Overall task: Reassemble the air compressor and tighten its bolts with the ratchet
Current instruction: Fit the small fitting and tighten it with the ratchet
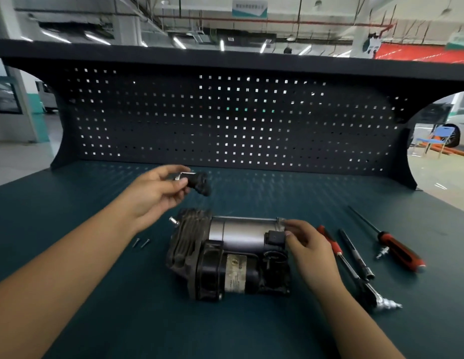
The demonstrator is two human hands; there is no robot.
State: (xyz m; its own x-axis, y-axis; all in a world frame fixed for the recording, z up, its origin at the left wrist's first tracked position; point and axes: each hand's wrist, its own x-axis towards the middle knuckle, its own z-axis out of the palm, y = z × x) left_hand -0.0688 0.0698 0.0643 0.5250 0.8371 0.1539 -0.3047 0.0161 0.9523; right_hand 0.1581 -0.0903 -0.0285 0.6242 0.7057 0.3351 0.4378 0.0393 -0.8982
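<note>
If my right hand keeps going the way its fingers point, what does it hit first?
The right hand points left at the air compressor; its fingertips already seem to touch the black connector on the silver cylinder, though depth is unclear.

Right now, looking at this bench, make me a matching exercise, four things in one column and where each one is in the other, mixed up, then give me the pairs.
Things
1. small black part
2. two loose bolts
3. ratchet
4. red-handled screwdriver

Places
A. lying farthest right on the bench
B. held up in the left hand, above the air compressor
C. on the mat just left of the compressor
D. lying just beyond the right hand, head toward the camera

Pairs: 1-B, 2-C, 3-D, 4-A
</note>
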